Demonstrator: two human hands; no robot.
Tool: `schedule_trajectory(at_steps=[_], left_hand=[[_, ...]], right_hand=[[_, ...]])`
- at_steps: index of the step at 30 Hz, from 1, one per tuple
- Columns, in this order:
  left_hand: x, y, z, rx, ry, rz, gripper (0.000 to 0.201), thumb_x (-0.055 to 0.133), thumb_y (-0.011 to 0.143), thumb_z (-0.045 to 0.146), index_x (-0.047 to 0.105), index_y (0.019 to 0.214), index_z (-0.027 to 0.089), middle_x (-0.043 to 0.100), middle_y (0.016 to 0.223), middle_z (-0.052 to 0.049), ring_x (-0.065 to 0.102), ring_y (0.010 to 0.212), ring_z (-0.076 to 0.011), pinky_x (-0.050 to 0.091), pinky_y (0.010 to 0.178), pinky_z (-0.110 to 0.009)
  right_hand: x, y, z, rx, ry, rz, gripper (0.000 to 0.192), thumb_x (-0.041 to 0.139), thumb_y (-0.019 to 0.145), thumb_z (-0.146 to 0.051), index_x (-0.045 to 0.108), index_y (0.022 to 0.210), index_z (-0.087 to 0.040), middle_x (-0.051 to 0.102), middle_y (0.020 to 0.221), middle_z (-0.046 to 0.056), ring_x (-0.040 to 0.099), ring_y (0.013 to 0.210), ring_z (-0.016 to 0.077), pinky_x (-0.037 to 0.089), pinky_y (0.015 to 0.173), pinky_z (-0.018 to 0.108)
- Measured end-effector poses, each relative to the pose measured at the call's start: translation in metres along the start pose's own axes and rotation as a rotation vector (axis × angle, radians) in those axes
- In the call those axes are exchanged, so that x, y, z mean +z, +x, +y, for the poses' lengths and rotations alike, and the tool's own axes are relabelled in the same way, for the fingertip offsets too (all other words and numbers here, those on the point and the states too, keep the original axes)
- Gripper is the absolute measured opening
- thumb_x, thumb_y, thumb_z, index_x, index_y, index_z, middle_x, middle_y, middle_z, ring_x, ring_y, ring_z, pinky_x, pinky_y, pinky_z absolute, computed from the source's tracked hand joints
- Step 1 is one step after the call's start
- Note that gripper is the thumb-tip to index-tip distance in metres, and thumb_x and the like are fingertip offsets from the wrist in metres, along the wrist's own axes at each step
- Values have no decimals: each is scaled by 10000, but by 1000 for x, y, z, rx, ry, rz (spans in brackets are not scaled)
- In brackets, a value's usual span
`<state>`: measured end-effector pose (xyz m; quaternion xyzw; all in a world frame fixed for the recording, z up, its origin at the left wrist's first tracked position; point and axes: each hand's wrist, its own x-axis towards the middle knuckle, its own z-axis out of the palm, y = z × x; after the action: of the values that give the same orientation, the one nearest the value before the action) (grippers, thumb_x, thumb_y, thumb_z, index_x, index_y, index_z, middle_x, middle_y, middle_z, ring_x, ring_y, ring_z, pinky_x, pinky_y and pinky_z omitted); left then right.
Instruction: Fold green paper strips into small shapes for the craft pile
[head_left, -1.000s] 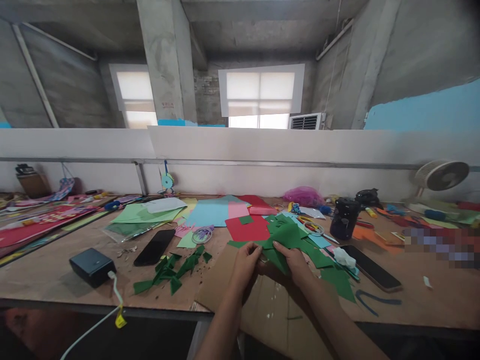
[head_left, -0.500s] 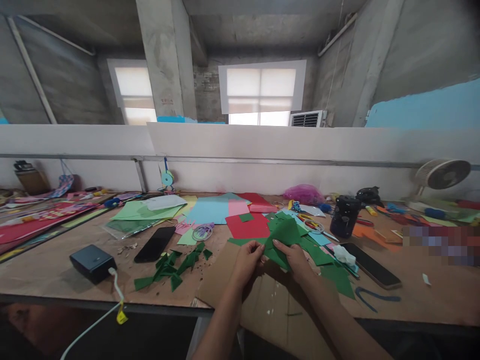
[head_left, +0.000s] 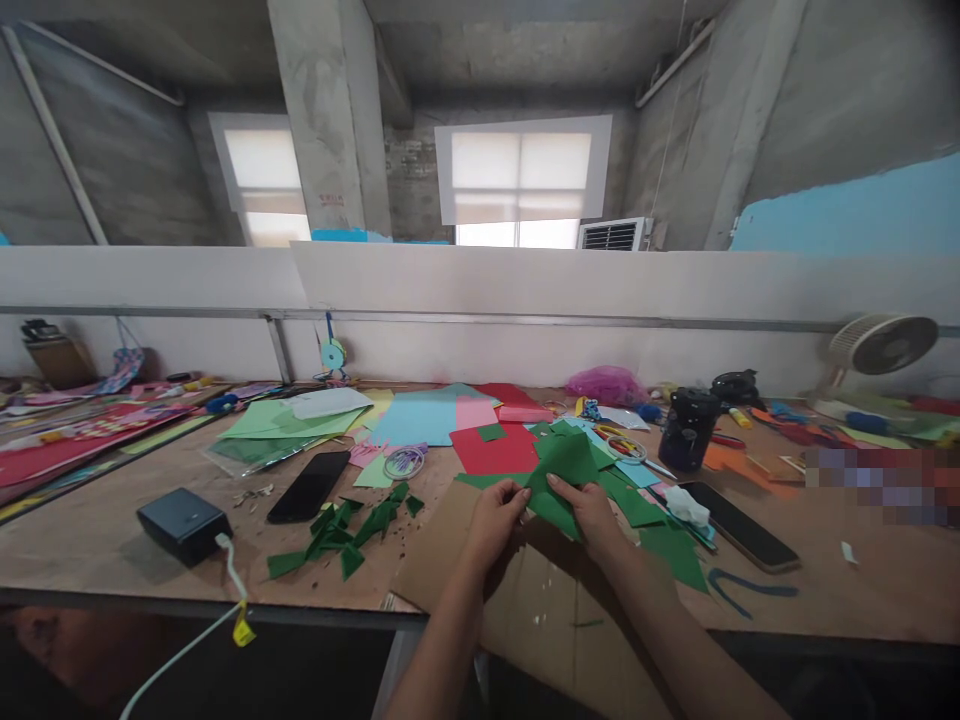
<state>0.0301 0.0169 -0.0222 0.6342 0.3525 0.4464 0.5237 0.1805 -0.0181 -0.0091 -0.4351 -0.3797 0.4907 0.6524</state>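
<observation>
Both my hands hold a sheet of green paper (head_left: 564, 470) above a piece of brown cardboard (head_left: 540, 610) at the table's front edge. My left hand (head_left: 496, 515) pinches the paper's left edge between thumb and fingers. My right hand (head_left: 592, 512) grips its right side, thumb on top and fingers hidden behind. More green paper pieces (head_left: 634, 500) lie just beyond and to the right. Left of the cardboard sits a loose pile of folded green scraps (head_left: 382, 518). Behind the hands lies a red sheet (head_left: 487, 455).
A black phone (head_left: 309, 487) and a dark box with a cable (head_left: 185, 525) lie to the left. On the right are another phone (head_left: 742, 527), a black cup (head_left: 688, 430), white tissue (head_left: 688, 506) and a bent blue-grey strip (head_left: 757, 588). A fan (head_left: 885, 345) stands far right.
The green sheet's raised top has tipped slightly lower between my hands. Both hands keep their hold in nearly the same place; the view has shifted a little.
</observation>
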Motion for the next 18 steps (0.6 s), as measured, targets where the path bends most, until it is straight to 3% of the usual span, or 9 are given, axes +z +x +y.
schedule_trajectory(at_steps=[3,5,8,11,12,14,16,18], left_hand=[[-2,-1,4,-2,-41,6,326,615,740,486,511,642,193,496,503,37,427,451,-105,311,480,-232],[-3,-1,5,-8,-52,5,317,609,743,473,498,635,196,483,501,41,416,452,-105,300,479,-233],[-4,-1,4,3,-10,27,294,592,761,434,484,618,201,463,496,46,407,464,-106,295,494,-234],[-3,0,1,41,64,36,281,590,769,387,471,594,201,455,502,44,417,495,-113,296,522,-237],[-2,1,0,51,89,32,283,589,770,375,462,586,201,451,505,43,421,507,-116,294,528,-238],[-1,1,-2,70,131,18,284,575,782,359,452,581,201,443,512,42,421,527,-122,287,534,-241],[0,1,-3,97,143,-4,258,550,790,340,461,595,197,439,534,41,417,547,-126,285,542,-243],[-1,1,-4,136,146,-25,210,529,787,310,487,621,188,447,576,36,419,584,-128,290,559,-242]], right_hand=[[-3,6,7,-39,72,6,336,821,598,-440,720,783,-178,724,662,29,664,591,204,553,632,336],[-8,13,8,-72,44,75,352,808,615,-453,690,817,-190,704,677,17,633,575,182,533,596,318],[-22,22,-4,-216,-127,217,503,772,649,-470,631,1066,-228,705,973,48,651,789,214,529,696,343],[-34,24,-34,-539,-487,312,634,712,726,-456,520,1301,-271,578,1280,80,581,1053,263,461,903,422],[-34,22,-45,-658,-647,278,635,701,748,-428,506,1336,-289,540,1335,75,533,1136,276,402,980,443],[-29,17,-62,-811,-955,88,477,709,758,-366,624,1227,-334,558,1331,43,455,1227,303,290,1061,468],[-16,12,-71,-839,-1195,-183,284,684,795,-300,713,1069,-366,623,1257,14,469,1197,288,288,1041,454],[-2,11,-72,-799,-1363,-389,223,679,806,-266,740,998,-361,665,1186,14,482,1171,277,303,1003,449]])
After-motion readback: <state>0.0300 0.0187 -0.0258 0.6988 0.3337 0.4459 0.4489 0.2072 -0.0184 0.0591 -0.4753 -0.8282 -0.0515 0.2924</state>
